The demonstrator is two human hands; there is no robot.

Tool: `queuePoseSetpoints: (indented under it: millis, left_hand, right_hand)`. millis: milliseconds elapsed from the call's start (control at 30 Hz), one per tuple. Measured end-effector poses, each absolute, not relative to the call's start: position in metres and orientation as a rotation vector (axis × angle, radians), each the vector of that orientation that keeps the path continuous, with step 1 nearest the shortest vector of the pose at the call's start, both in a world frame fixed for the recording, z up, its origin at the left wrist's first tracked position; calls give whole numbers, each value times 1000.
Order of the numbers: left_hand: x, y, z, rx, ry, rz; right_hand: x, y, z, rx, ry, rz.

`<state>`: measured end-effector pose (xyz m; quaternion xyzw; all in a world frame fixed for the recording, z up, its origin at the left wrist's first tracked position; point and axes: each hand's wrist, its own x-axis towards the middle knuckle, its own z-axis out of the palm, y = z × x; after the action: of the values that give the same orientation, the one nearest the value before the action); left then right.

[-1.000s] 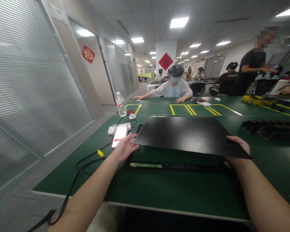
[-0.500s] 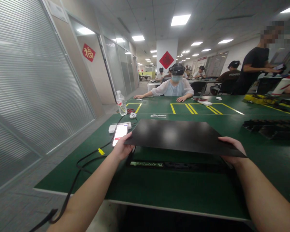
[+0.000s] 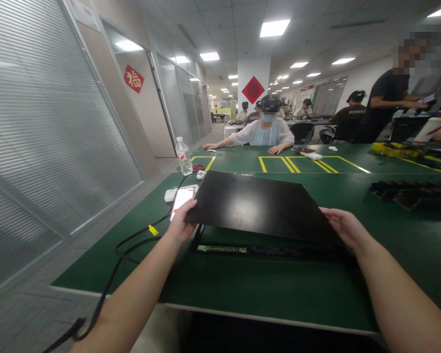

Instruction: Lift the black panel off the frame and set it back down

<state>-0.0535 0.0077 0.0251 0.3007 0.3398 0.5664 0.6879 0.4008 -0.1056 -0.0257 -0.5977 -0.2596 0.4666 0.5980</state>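
Note:
A thin black panel (image 3: 255, 208), flat and glossy, is held tilted above the table with its right side lower. My left hand (image 3: 182, 220) is closed on its left near corner, thumb on top. At the panel's right edge, my right hand (image 3: 343, 226) is closed round the side, its fingers partly hidden behind the panel. Below lies a dark frame (image 3: 297, 253) with a green circuit board strip (image 3: 222, 249) along its near side. Most of the frame is covered by the panel.
Left of the panel lie a lit phone (image 3: 182, 198), a white box (image 3: 170, 195) and a black cable (image 3: 121, 252). A water bottle (image 3: 184, 156) stands behind them. Dark ridged parts (image 3: 415, 196) sit at the right. A person (image 3: 268, 127) sits across the green table (image 3: 264, 289).
The panel has tilted, its right side dropping and its far edge rising, and has shifted slightly left. My right hand has moved left with it; my left hand has barely moved.

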Motion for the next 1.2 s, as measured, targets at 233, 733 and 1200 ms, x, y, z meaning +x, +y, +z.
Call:
queuePoseSetpoints:
  millis: [233,733,1200]
  left_hand:
    - [-57,14,16,836,753,1186]
    - [-57,14,12,895,839,1155]
    - [-53,13,9,861,851,1147]
  right_hand:
    - [411,-100,-27,-1457,-492,937]
    - [404,-103,-28,-1607,-593,510]
    - [407,-103,-30,-1634,-555,524]
